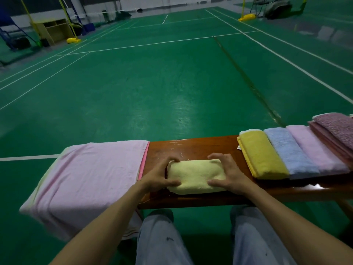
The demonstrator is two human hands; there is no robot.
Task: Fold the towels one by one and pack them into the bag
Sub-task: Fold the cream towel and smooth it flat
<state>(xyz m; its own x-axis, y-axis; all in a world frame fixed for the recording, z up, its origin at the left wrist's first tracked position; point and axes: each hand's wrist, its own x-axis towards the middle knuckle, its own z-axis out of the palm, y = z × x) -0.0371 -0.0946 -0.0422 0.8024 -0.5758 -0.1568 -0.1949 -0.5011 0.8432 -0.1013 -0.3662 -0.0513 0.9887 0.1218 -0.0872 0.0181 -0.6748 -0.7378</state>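
Judged to be closing the fold and readying the lift. Squeeze the pale yellow towel [194,175] evenly from both ends, with the layers kept stacked and the ragged edge at its lower left tucked under. Lift level, never by one end, to stop the packet springing open. Carry toward the pink cloth [91,173] at the left of the frame only once confirmed as the bag; cannot tell from here, and no opening seen.

Found in the lower centre of the frame: the towel, folded into a thick oblong, flat on the table [191,148]. Clasped at its left end by the left hand [158,177], fingers [172,159] curled over the far edge and thumb pressed on the near edge. Clasped likewise at its right end by the right hand [229,175], fingers hooked over the far corner, thumb on the near edge. Both hands closed round the towel, then, one at each end.

Further right, near but apart from the right hand: a row of folded towels overlapping like tiles, namely the yellow towel [261,155], blue towel [288,152], pink towel [313,148] and mauve towels [336,129] at the right edge of the frame.
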